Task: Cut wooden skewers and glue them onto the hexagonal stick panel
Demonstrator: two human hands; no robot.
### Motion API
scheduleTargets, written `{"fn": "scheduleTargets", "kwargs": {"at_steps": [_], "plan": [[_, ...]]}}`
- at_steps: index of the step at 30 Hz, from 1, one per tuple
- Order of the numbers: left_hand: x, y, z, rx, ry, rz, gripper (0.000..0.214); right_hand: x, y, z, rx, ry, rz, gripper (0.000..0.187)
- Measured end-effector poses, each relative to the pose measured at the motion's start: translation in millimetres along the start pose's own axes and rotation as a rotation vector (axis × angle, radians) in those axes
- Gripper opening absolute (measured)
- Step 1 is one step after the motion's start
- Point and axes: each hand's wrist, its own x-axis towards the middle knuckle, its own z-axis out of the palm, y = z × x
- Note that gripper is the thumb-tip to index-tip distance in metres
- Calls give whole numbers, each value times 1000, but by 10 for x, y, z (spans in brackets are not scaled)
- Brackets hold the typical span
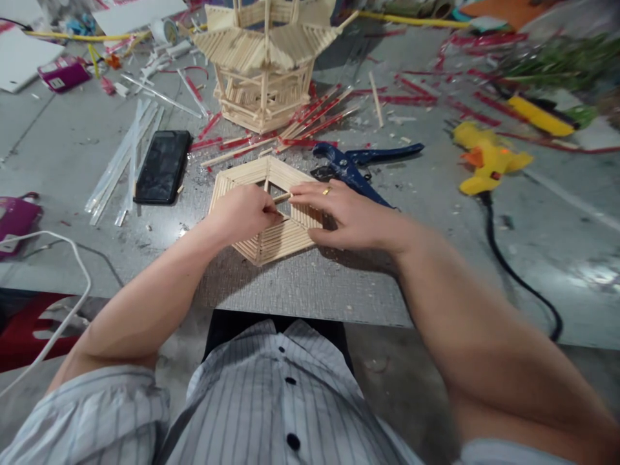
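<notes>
Left hand [245, 213] grip pinching short stick [282, 197] over centre hole of hexagon frame [252, 173]; right hand [349, 216] fingers spread flat on frame's right side, near middle of tabletop [314, 284]. Risk: uneven press may skew stick or slide frame; blue cutter [361, 161] lies just beyond, far side

The top of the wooden tower [264, 58] is cut off by the upper edge, and the left hand [242, 213] hides one end of the small stick [282, 197].
</notes>
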Motion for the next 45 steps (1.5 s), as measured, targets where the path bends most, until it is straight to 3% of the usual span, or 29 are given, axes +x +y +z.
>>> {"fn": "scheduleTargets", "kwargs": {"at_steps": [18,27,34,38,45], "plan": [[31,-10,-5,86,-21,48,32,0,8,23,-10,25,-2,59],[9,-4,-18,27,-25,24,32,12,57,-40,-13,274,167,40],[32,-13,3,32,-2,67,32,38,185,41,-19,394,166,31],[58,-55,23,26,-2,89,31,17,272,32,-46,489,243,32],[61,-83,31,26,1,45,29,29,387,75,-94,513,329,31]]}}
